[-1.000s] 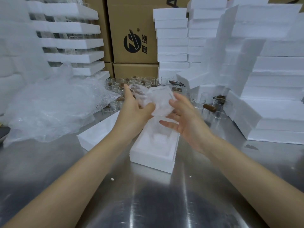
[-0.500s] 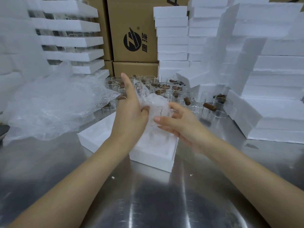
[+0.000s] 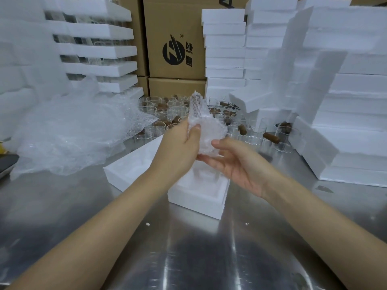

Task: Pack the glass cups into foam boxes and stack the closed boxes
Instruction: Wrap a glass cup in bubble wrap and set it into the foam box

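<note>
A bundle wrapped in bubble wrap [image 3: 206,128] is held above an open white foam box [image 3: 196,197] in the middle of the steel table. My left hand [image 3: 180,145] grips the bundle from the left, thumb pressed on the wrap. My right hand [image 3: 236,162] cups it from below and to the right, fingers spread. What is inside the wrap is hidden. A foam lid [image 3: 134,164] lies to the left of the box. Several glass cups [image 3: 165,110], some with brown corks, stand behind my hands.
A heap of loose bubble wrap [image 3: 69,132] covers the table's left. Stacked foam boxes [image 3: 356,114] rise at the right and back [image 3: 225,49], cardboard cartons [image 3: 176,38] behind. Foam trays with glass [image 3: 100,51] stand at the back left. Bare steel [image 3: 188,258] lies in front.
The wrap has been gathered tighter around the bundle, and its loose end now sticks up. My right hand has moved from the side to under the bundle.
</note>
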The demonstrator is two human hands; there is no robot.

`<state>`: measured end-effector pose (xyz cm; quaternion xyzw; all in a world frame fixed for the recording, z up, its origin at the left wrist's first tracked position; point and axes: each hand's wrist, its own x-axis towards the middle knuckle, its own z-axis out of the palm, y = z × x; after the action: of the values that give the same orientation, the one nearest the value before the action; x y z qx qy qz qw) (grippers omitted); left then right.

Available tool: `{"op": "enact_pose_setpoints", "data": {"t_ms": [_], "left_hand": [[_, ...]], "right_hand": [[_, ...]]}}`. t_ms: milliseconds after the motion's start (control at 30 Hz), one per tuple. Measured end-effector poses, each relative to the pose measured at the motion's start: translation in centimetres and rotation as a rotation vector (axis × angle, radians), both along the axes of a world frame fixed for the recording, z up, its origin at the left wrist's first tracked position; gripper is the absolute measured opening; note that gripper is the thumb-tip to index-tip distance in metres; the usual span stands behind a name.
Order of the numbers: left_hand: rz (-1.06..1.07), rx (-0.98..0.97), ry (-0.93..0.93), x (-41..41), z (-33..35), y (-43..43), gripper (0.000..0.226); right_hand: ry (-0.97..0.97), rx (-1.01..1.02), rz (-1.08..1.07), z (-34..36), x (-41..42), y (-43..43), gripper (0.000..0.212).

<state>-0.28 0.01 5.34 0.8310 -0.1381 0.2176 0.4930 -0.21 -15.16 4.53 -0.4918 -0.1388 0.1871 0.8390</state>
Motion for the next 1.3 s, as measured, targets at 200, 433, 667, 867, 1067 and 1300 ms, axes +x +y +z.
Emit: {"op": "enact_pose_setpoints", "data": {"t_ms": [200,433,667,867,1067,1300], "left_hand": [[0.167,0.121,-0.179,0.6,0.0,0.7,0.040],[0.159,0.033,-0.162,0.4,0.1,0.4,0.016],[0.109,-0.136,-0.254,0.0,0.9,0.7,0.004],[0.070,-0.095,-0.288,0.2,0.6,0.6,0.005],[0.158,-0.060,-0.307,0.4,0.2,0.4,0.009],[0.101,-0.019,-0.281,0.0,-0.1,-0.1,0.023]], "right_hand": [[-0.063,-0.087,0.031,-0.2,-0.1,-0.3,0.038],[-0.011,0.032,-0.011,-0.2,0.1,-0.1,0.045],[0.010,0.062,-0.074,-0.3,0.0,0.0,0.065],[0.033,0.124,-0.076,-0.3,0.0,0.0,0.070],[0.040,0.171,-0.067,-0.3,-0.1,0.1,0.036],[-0.038,0.115,-0.144,0.2,0.3,-0.3,0.013]]}}
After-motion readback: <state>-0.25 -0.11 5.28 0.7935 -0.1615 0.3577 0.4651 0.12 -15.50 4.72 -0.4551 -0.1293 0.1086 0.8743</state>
